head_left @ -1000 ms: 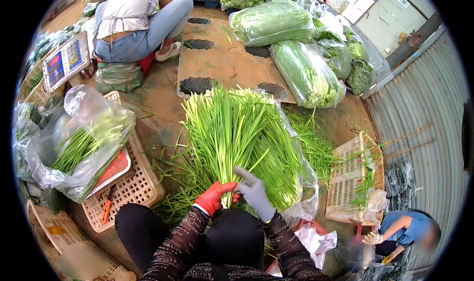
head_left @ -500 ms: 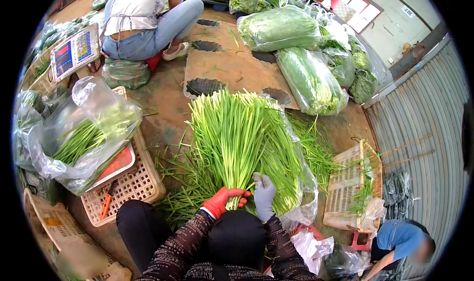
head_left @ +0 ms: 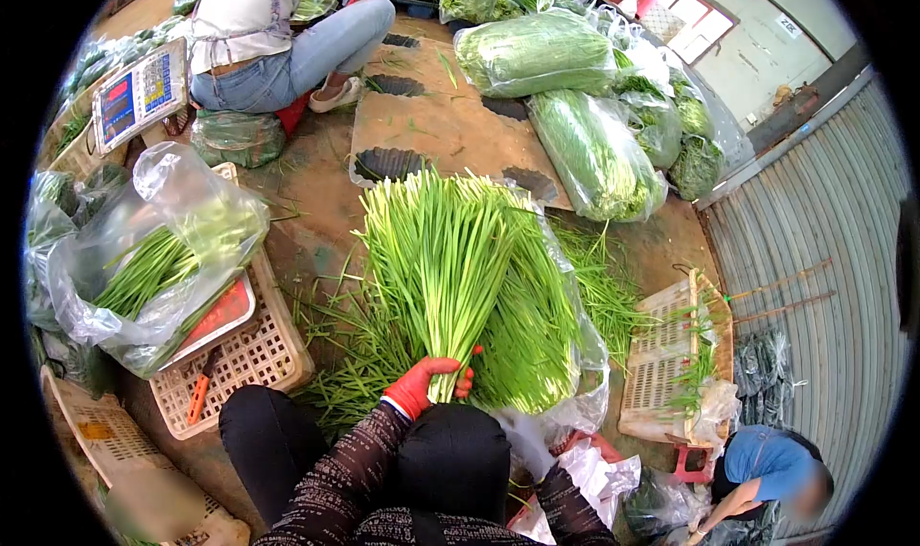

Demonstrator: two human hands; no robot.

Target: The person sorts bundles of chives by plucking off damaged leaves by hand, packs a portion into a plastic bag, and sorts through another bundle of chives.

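Observation:
In its red glove, my left hand is closed round the lower ends of a thick bunch of garlic chives, whose stalks fan out away from me. My right hand, in a grey glove, is low beside a dark rounded shape; blur and that shape hide its fingers. More garlic chives lie on a clear plastic sheet right of the bunch. Loose green stalks are scattered on the floor under and left of it.
At left, an open plastic bag of chives rests on a crate beside an orange-handled knife. A scale stands behind. Filled bags lie at the back. Right are a crate and a co-worker; another person sits ahead.
My right hand has dropped from beside the held stalks toward me, down beside the dark shape. My left hand keeps its hold on the bunch. The whole view has shifted slightly.

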